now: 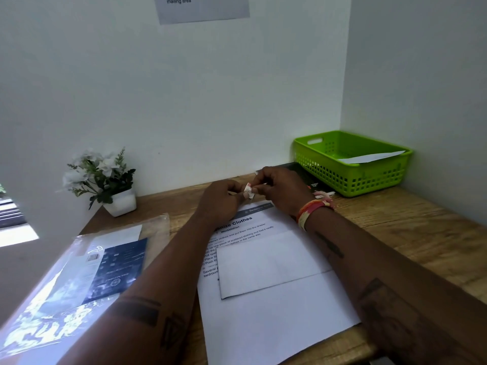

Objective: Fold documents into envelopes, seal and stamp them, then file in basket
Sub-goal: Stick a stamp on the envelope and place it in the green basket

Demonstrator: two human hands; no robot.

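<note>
A small white and pink stamp (248,190) is pinched between my left hand (220,200) and my right hand (280,189), both raised just above the far end of the desk. Below my forearms a white envelope (268,262) lies flat on a printed document (276,312) headed "Clothes". At the back right corner stands a green plastic basket (350,177) with a white envelope (371,157) lying in it.
A clear plastic sleeve with dark blue printed sheets (87,277) lies at the left of the wooden desk (408,233). A white potted plant (105,180) stands at the back left. A dark flat object (308,177) lies in front of the basket. Walls close the back and right.
</note>
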